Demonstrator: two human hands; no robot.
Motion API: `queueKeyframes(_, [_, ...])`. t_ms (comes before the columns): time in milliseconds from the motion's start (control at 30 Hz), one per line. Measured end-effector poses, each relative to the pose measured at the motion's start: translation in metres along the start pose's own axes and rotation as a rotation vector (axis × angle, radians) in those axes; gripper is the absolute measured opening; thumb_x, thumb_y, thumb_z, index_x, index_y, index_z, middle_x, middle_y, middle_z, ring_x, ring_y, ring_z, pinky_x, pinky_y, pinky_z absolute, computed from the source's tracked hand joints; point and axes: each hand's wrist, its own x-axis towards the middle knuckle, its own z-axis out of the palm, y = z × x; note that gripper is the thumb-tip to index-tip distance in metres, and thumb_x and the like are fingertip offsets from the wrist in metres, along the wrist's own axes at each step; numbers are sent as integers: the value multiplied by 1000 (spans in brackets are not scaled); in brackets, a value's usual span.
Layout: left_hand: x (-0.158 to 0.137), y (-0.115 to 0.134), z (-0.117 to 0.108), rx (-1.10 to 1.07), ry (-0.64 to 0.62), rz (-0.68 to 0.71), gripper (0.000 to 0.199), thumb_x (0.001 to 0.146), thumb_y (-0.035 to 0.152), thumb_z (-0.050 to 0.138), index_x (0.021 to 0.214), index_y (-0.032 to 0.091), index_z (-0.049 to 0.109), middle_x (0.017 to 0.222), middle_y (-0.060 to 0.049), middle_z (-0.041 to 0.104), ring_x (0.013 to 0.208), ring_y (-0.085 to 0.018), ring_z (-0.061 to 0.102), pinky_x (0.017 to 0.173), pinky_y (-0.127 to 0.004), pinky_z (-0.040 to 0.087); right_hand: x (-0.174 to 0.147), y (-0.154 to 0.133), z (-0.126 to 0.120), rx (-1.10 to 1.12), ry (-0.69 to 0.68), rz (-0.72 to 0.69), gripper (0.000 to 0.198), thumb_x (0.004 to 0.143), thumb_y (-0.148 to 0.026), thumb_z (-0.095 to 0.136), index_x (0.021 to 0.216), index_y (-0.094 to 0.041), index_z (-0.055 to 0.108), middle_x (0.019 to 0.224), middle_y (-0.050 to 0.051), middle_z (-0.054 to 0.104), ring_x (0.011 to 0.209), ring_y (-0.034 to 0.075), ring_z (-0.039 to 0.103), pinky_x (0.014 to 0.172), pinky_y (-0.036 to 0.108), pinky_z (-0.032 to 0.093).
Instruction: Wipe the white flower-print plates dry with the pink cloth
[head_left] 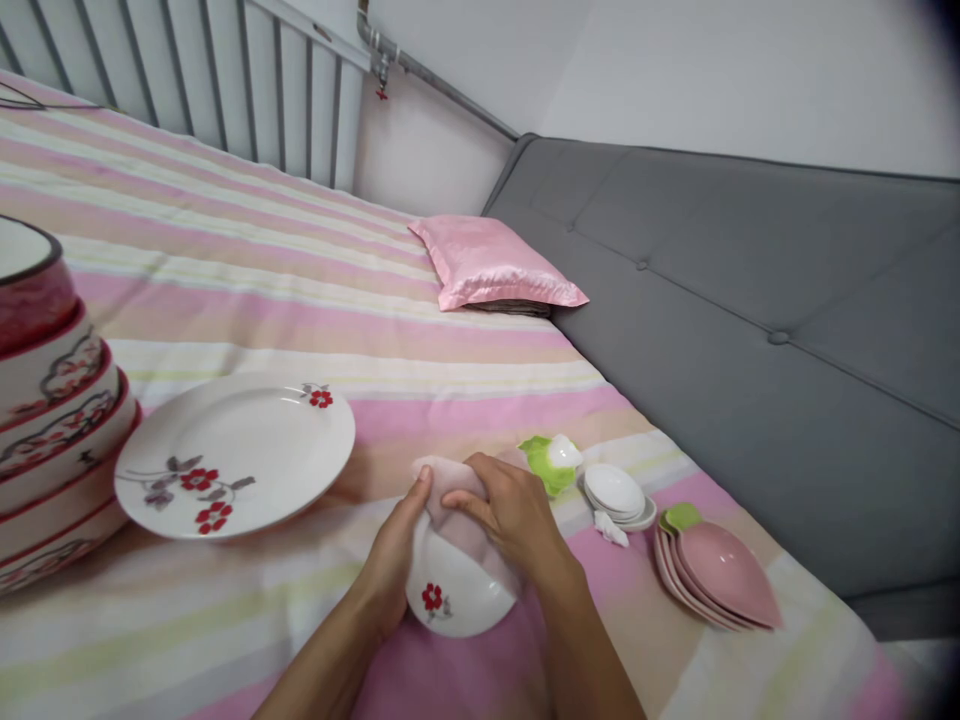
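A small white plate (469, 605) with a red flower near its rim is tilted in front of me, low over the bed. My left hand (391, 555) grips its left edge, with the thumb up along the side. My right hand (514, 505) is closed on a thin pale pink cloth (450, 480) and presses it on the plate. The cloth covers the plate's upper part. To the left lies a large white oval plate (262, 450) with red flowers and grey leaves. Just right of my right hand sits a green leaf-shaped dish (546, 466) with a white piece in it.
Bowls with red rims (56, 450) stand stacked at the far left. Small white dishes (615, 492) and stacked pink leaf-shaped dishes (727, 572) lie to the right. A pink pillow (499, 262) rests against the grey headboard (720, 270), on the striped bedsheet (300, 300).
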Motion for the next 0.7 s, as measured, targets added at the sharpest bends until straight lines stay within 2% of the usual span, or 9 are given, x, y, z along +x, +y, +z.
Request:
queueKeyframes(200, [-1,3,1,-38,-69,-24,49,82,45,54,114,9,62,93,-14,73,91,-29,68,87,-38,49,-2,-2,-3,128,-87,4,26,88,-47,48,82,-23,57,76,-3,64,69,14,58,58,23,33])
queueKeyframes(367, [-2,10,3,-95,-98,-40,51,86,45,48,118,7,59,96,-16,73,92,-30,67,88,-40,48,0,8,-4,428,-105,50,21,85,-41,55,83,-21,60,74,-4,62,70,13,56,62,22,36])
queueKeyframes(433, [-1,14,1,-117,-109,-6,53,86,46,45,119,6,58,98,-16,72,92,-31,67,88,-41,47,1,14,-2,573,-27,122,21,82,-40,59,80,-20,59,73,-4,59,70,13,55,62,21,38])
queueKeyframes(533, [1,16,-1,-115,-124,57,53,88,46,42,121,8,57,103,-15,71,96,-30,65,89,-41,47,4,19,4,846,185,313,24,80,-43,60,80,-19,56,71,-4,56,67,12,53,59,20,40])
queueKeyframes(633, [2,8,0,-13,-111,146,47,87,42,47,124,14,55,111,-11,68,104,-27,62,91,-37,45,8,19,12,1130,350,504,29,78,-47,61,83,-20,54,71,-4,57,65,13,55,58,21,44])
queueKeyframes(700, [1,1,3,94,-111,222,48,84,44,52,123,16,56,115,-9,66,108,-26,59,92,-35,44,11,17,18,1237,417,600,31,76,-48,63,87,-20,55,76,-2,61,70,14,58,63,23,47])
